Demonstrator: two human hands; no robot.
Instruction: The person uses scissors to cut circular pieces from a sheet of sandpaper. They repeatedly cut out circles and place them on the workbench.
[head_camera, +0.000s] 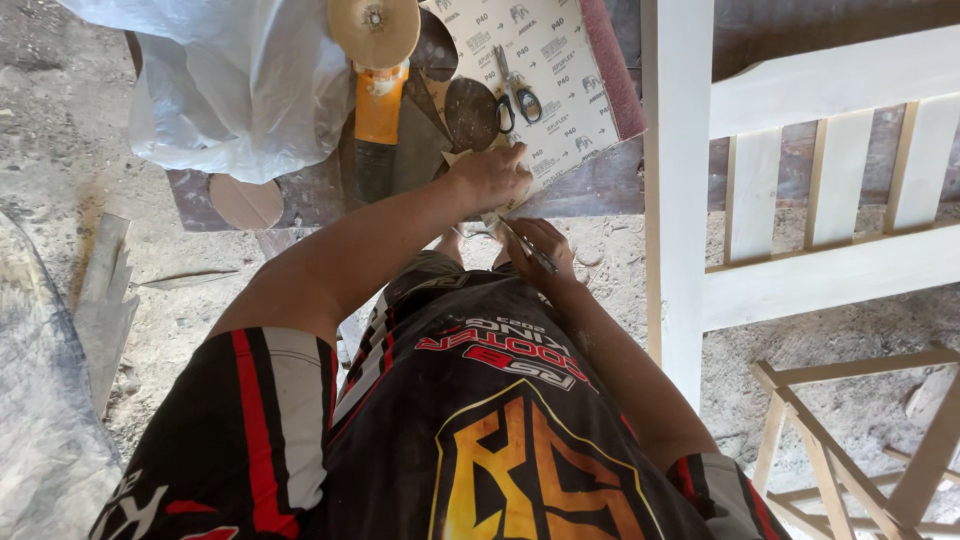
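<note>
Right hand (540, 248) grips a thin blade; left hand (490, 177) presses sandpaper sheet (540, 60)

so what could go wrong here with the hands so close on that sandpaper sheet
The right hand holds a thin blade-like tool close to the left hand, which presses on the sandpaper sheet; a slip could nick the fingers. The sheet overhangs the bench edge, so it may shift or tear unevenly. The scissors lie loose on the same sheet and could slide off if it moves.
</note>
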